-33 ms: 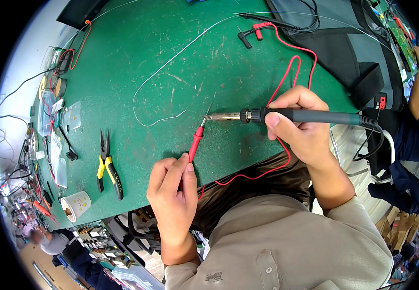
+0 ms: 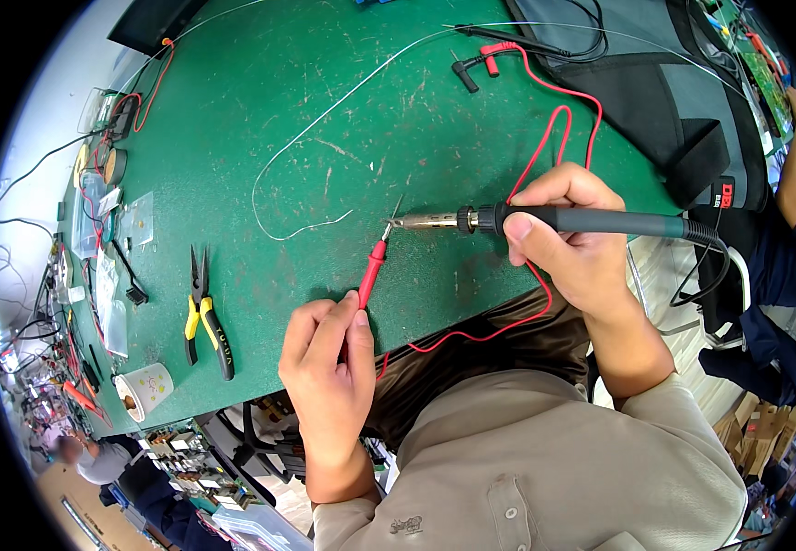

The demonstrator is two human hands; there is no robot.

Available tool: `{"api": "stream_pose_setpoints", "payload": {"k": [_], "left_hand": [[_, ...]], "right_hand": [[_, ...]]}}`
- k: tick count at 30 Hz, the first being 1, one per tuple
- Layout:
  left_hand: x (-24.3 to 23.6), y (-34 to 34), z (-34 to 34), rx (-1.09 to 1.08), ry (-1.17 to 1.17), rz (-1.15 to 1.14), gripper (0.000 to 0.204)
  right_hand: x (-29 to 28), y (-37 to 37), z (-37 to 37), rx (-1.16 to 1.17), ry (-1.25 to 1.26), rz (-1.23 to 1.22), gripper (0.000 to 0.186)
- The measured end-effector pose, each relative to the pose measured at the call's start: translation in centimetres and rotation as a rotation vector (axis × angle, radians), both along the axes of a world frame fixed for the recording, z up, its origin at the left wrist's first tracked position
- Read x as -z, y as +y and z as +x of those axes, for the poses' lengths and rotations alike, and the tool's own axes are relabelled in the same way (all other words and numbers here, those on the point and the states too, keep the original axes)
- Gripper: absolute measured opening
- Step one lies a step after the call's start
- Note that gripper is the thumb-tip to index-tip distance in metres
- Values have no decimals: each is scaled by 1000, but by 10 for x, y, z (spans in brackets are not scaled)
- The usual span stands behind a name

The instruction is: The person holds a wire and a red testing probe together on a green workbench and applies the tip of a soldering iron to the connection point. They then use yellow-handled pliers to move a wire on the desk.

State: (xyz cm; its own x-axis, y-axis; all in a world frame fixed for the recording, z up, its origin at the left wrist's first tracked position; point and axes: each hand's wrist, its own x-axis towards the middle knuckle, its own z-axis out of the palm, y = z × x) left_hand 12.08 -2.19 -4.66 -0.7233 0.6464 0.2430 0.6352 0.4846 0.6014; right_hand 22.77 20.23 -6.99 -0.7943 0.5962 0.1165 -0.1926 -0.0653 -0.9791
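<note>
In my left hand (image 2: pixel 332 363) is a red test probe (image 2: pixel 373 273), pinched by its handle and pointing up and away from me. My right hand (image 2: pixel 571 230) grips a soldering iron (image 2: pixel 600 222) like a pen, its metal barrel aimed left. The iron's tip meets the metal end of the probe, or sits right against it. A thin wire or needle sticks out beyond that spot. From the probe a red lead (image 2: pixel 485 336) loops along the table edge, passes behind my right hand and runs to the plugs at the back.
Yellow-and-black long-nose pliers (image 2: pixel 201 317) lie left of my left hand. A strand of solder wire (image 2: pixel 274 161) curls across the green table (image 2: pixel 325 92). A paper cup (image 2: pixel 145 390) lies at the left edge. Black and red plugs (image 2: pixel 478 69) and a grey bag (image 2: pixel 655 101) are at the back right.
</note>
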Motion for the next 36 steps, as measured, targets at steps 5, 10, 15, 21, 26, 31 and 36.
{"api": "stream_pose_setpoints", "payload": {"k": [5, 10, 15, 21, 26, 31, 36], "left_hand": [[0, 0, 0, -4, -3, -4, 15], [-1, 0, 0, -8, -14, -18, 15], [-1, -1, 1, -15, -21, -25, 15], [-2, 0, 0, -9, -9, -41, 15], [-1, 1, 2, -18, -34, -48, 15], [2, 1, 3, -2, 22, 8, 15], [12, 0, 12, -48, 133, 39, 13]], "right_hand": [[-1, 0, 0, 45, 33, -47, 14], [2, 1, 0, 46, 65, -68, 13], [0, 0, 0, 28, 35, -25, 13], [0, 0, 0, 38, 33, -25, 13], [3, 2, 1, 34, 103, -88, 14], [3, 3, 1, 36, 111, -83, 13], [2, 3, 1, 31, 101, -77, 14]]}}
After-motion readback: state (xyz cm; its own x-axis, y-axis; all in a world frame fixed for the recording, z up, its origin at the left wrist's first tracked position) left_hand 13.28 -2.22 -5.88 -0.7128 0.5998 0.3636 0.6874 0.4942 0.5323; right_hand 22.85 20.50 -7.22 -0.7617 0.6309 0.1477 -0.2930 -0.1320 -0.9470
